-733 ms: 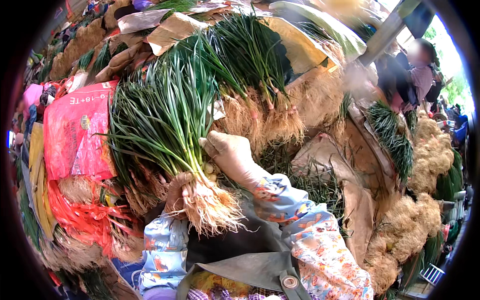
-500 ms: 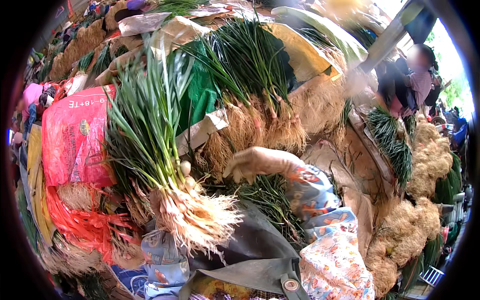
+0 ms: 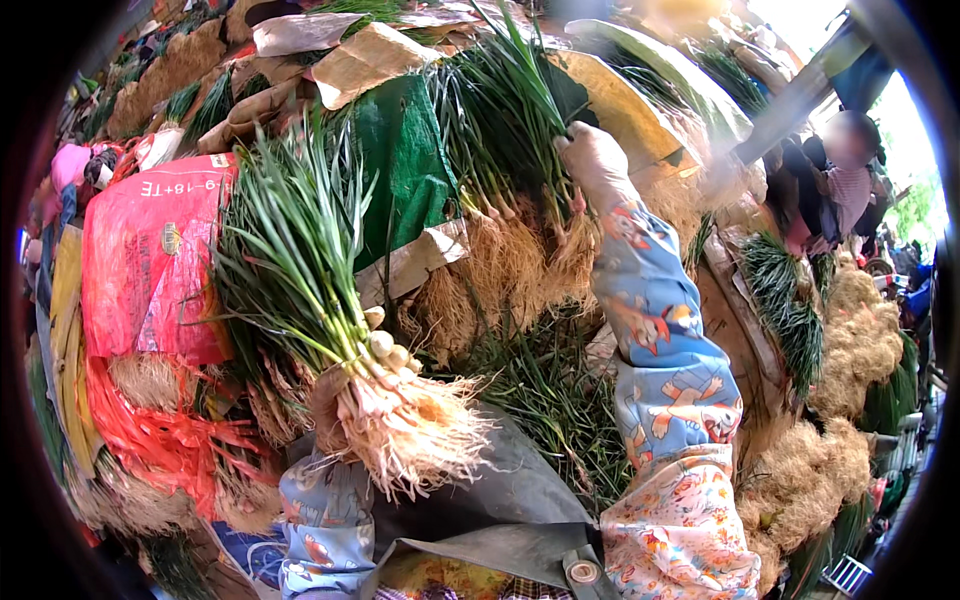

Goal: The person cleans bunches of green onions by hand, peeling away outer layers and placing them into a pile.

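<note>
A thick bunch of green garlic (image 3: 310,270), with long flat leaves, small pale bulbs and shaggy roots, stands tilted in front of me. My left hand (image 3: 326,405) is closed round its lower stems near the roots; the bunch hides most of the fingers. Farther off, my right hand (image 3: 598,165) reaches out at the end of a blue patterned sleeve, its fingers curled on leaves of the green garlic pile (image 3: 500,130). That pile lies with its tan roots toward me.
Cut green leaves (image 3: 555,400) lie between my arms, beside my dark apron (image 3: 480,470). Left are a red sack (image 3: 155,270) and red plastic strips (image 3: 170,450). A green sack (image 3: 400,165) adjoins the pile. Rooted bundles (image 3: 805,470) and a person (image 3: 845,185) are at the right.
My right hand has moved away from me and slightly right, from above the near roots to the pile's leaves, which it now grips. My left hand keeps the bunch nearly in place.
</note>
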`<act>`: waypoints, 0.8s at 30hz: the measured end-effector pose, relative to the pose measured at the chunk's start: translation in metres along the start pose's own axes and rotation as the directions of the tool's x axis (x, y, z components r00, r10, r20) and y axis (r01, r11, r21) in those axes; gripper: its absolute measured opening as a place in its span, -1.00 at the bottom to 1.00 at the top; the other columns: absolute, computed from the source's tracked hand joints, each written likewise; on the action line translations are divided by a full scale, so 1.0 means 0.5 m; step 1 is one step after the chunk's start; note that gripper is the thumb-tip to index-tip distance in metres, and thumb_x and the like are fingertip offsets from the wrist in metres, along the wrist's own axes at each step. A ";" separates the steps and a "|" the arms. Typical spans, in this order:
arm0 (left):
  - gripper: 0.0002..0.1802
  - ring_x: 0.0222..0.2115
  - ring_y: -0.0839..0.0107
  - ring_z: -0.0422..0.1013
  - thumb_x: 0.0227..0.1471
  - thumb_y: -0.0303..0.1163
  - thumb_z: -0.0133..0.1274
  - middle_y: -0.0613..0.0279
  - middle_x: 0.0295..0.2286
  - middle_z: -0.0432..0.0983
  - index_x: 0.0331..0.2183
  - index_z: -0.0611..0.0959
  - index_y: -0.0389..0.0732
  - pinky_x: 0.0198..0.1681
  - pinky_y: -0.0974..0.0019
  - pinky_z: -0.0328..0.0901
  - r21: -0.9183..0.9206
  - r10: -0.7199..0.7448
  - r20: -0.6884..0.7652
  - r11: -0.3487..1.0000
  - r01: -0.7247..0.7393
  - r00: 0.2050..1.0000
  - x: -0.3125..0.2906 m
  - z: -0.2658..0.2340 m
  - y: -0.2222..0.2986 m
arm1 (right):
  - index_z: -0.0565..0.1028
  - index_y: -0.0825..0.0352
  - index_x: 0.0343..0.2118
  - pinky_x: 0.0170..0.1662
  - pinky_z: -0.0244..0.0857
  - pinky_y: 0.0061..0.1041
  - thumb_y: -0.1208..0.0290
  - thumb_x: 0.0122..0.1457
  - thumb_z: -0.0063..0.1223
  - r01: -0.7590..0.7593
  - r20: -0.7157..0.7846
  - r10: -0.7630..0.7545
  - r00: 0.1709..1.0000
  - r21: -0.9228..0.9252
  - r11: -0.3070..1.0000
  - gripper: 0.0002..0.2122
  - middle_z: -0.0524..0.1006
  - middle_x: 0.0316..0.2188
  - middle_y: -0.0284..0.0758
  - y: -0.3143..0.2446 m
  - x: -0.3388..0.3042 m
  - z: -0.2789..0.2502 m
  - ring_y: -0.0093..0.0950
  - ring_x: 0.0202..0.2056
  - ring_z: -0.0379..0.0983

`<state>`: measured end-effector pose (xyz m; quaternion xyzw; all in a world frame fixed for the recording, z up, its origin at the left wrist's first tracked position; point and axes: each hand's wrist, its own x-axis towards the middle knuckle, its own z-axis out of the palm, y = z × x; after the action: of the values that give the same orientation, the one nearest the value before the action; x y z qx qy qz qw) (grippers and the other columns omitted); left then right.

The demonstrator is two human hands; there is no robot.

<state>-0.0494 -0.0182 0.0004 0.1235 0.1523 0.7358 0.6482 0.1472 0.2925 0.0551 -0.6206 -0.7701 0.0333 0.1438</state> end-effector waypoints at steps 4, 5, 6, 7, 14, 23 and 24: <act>-0.26 -0.20 0.23 0.26 -0.22 -0.29 0.07 0.14 -0.31 0.34 0.01 0.19 -0.35 -0.02 0.12 0.12 -0.004 -0.039 0.022 0.999 0.039 0.999 0.007 0.002 -0.009 | 0.47 0.27 -0.40 -0.23 0.32 -0.35 0.13 -0.04 0.06 0.222 -0.130 -0.211 0.969 0.076 0.972 -0.72 0.50 -0.40 -0.21 -0.066 -0.048 0.092 -0.28 -0.33 0.46; -0.27 -0.20 0.22 0.27 -0.22 -0.29 0.06 0.13 -0.32 0.35 0.00 0.21 -0.35 -0.02 0.10 0.14 0.009 -0.063 0.050 0.998 0.063 0.997 0.017 -0.012 -0.016 | 0.47 0.28 -0.44 -0.25 0.32 -0.34 0.14 -0.05 0.08 0.178 0.069 -0.188 0.980 0.129 0.976 -0.72 0.51 -0.44 -0.21 -0.107 -0.067 0.088 -0.26 -0.34 0.46; -0.29 -0.18 0.16 0.29 -0.21 -0.30 0.06 0.08 -0.28 0.37 0.00 0.22 -0.36 0.01 0.06 0.13 -0.021 -0.055 0.035 0.998 0.056 0.998 0.015 -0.003 -0.020 | 0.47 0.29 -0.46 -0.27 0.32 -0.33 0.14 -0.06 0.08 0.185 0.134 -0.220 0.966 0.235 0.954 -0.72 0.51 -0.49 -0.20 -0.123 -0.073 0.102 -0.24 -0.36 0.46; -0.30 -0.18 0.13 0.31 -0.20 -0.31 0.05 0.05 -0.27 0.39 -0.01 0.22 -0.37 0.00 0.04 0.15 -0.013 -0.056 0.010 0.998 0.056 0.998 0.011 0.001 -0.021 | 0.48 0.29 -0.46 -0.28 0.32 -0.34 0.15 -0.05 0.08 0.203 0.088 -0.219 0.972 0.161 0.966 -0.73 0.51 -0.51 -0.20 -0.129 -0.061 0.145 -0.25 -0.36 0.46; -0.63 -0.80 0.49 0.34 -0.09 -0.42 -0.04 0.11 -0.72 0.45 -0.25 0.44 -0.53 -0.59 0.48 0.38 0.145 -0.184 -0.231 0.965 0.221 0.955 -0.011 -0.027 0.007 | 0.42 0.45 -0.40 -0.66 0.25 -0.70 0.41 0.08 -0.02 -0.423 0.379 -0.404 0.832 0.906 -0.023 -0.83 0.52 -0.54 -0.27 -0.116 -0.132 0.066 -0.49 -0.70 0.44; -0.58 -0.70 0.42 0.39 -0.08 -0.33 -0.01 0.05 -0.61 0.48 -0.20 0.44 -0.44 -0.51 0.37 0.40 0.161 -0.257 -0.319 0.934 0.320 0.912 0.011 -0.002 -0.026 | 0.48 0.30 -0.46 -0.68 0.05 -0.70 0.30 0.04 0.09 -0.631 0.550 -0.421 0.721 0.773 -0.070 -0.84 0.40 -0.64 -0.44 -0.174 -0.315 0.146 -0.70 -0.74 0.17; -0.54 -0.68 0.42 0.39 -0.08 -0.33 -0.01 0.04 -0.59 0.48 -0.16 0.41 -0.45 -0.47 0.34 0.40 0.119 -0.206 -0.407 0.954 0.275 0.890 0.011 0.060 -0.023 | 0.48 0.32 -0.47 -0.65 0.09 -0.68 0.29 0.05 0.09 -0.596 0.547 -0.396 0.738 0.803 -0.001 -0.82 0.42 -0.62 -0.44 -0.185 -0.312 0.149 -0.67 -0.71 0.22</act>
<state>-0.0284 -0.0098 0.0235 0.0107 0.3558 0.6431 0.6781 0.0692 0.1303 -0.0232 -0.3303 -0.4483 0.7923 0.2496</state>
